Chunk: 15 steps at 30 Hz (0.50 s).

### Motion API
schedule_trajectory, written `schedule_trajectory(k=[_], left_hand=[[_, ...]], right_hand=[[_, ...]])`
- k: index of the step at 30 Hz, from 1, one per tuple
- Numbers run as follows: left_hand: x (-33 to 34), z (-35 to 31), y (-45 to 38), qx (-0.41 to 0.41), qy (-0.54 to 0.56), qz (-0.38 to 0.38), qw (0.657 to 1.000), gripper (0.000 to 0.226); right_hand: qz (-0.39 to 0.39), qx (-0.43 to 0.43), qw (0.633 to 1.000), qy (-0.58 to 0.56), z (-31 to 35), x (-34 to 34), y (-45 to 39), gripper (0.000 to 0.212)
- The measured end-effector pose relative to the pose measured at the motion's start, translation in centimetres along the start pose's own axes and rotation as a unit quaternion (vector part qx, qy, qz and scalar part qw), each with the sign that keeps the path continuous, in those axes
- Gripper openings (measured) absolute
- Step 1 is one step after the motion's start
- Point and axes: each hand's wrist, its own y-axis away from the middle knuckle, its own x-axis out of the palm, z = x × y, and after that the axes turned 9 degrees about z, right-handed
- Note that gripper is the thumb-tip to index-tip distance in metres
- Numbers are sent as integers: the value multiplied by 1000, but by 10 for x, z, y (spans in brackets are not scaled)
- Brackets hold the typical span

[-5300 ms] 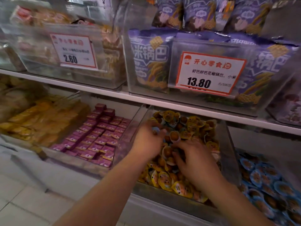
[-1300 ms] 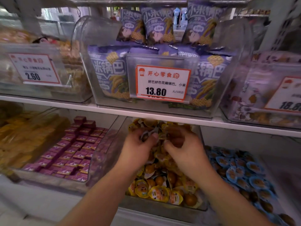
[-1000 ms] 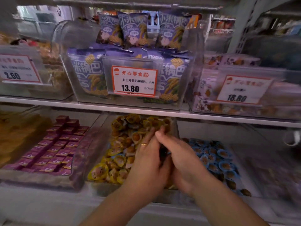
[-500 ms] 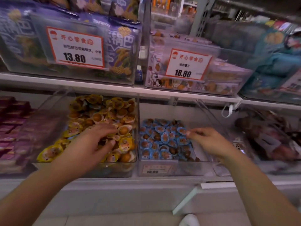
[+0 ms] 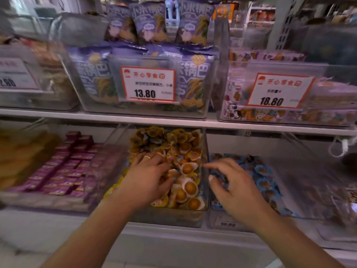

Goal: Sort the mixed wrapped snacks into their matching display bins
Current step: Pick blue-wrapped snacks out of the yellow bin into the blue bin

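Observation:
A clear bin [image 5: 173, 216] on the lower shelf holds a heap of yellow-wrapped snacks [image 5: 185, 147]. My left hand [image 5: 148, 178] lies on that heap with its fingers spread, fingertips among the wrappers. Right of it, another clear bin [image 5: 228, 223] holds blue-wrapped snacks [image 5: 260, 171]. My right hand [image 5: 231, 184] hovers over the left part of the blue bin, fingers loosely curled, forefinger pointing at the divider between the two bins. I see nothing held in it.
Left of the yellow bin lies a tray of purple boxes [image 5: 73, 171], then yellow packets [image 5: 19, 157]. A white shelf edge [image 5: 173, 122] runs just above the hands. It carries bins of purple bags [image 5: 193, 78] and price tags 13.80 [image 5: 147, 85] and 18.80 [image 5: 278, 91].
My right hand has drawn left from the middle of the blue bin toward the divider. My left hand stays on the yellow heap. The view has swung back left.

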Motion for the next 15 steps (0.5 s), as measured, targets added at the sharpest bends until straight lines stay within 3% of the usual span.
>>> schedule_trajectory(k=[6, 10, 15], left_hand=[[2, 43, 10, -104, 5, 4, 995, 32], [-5, 10, -3, -44, 97, -46, 993, 46], [11, -28, -24, -47, 86, 31, 995, 36]], right_hand=[[-12, 10, 1000, -16, 2, 7, -7, 26], [-24, 21, 999, -18, 4, 20, -10, 35], [-37, 14, 999, -13, 1, 26, -13, 38]])
